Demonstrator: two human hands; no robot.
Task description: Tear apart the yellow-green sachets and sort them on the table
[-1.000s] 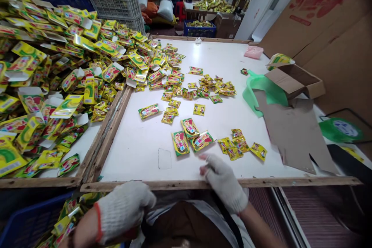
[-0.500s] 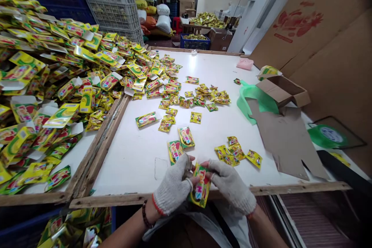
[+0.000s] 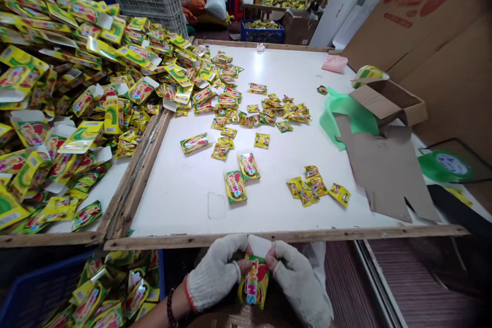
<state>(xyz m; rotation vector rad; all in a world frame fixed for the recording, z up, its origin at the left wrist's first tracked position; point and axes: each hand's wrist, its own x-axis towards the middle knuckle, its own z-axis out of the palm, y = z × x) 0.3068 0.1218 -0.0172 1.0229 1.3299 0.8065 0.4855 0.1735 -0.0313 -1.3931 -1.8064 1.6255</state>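
Note:
Both hands wear white knitted gloves with bare fingertips, below the table's front edge. Between them is a small yellow-green candy box [image 3: 254, 282] with its white top flap raised. My left hand [image 3: 219, 271] pinches the box's upper left side, thumb on its front. My right hand [image 3: 298, 279] grips the upper right corner near the flap. On the white table [image 3: 172, 205] ahead lie two closed candy boxes [image 3: 235, 186], side by side. To their right is a small group of yellow candy sachets [image 3: 309, 187]. More sachets [image 3: 284, 110] and another box [image 3: 195, 143] lie farther back.
A large heap of candy boxes [image 3: 77, 72] covers the left side. Below it stands a blue crate [image 3: 23, 287] of packets. On the right are a cardboard sheet [image 3: 380, 169], a green scoop [image 3: 332, 120], an open carton [image 3: 388, 102] and a green scale [image 3: 442, 164].
Both hands have drawn back toward my body with the box, off the table edge. Its white flap now shows upright between my fingers. The view has tilted downward.

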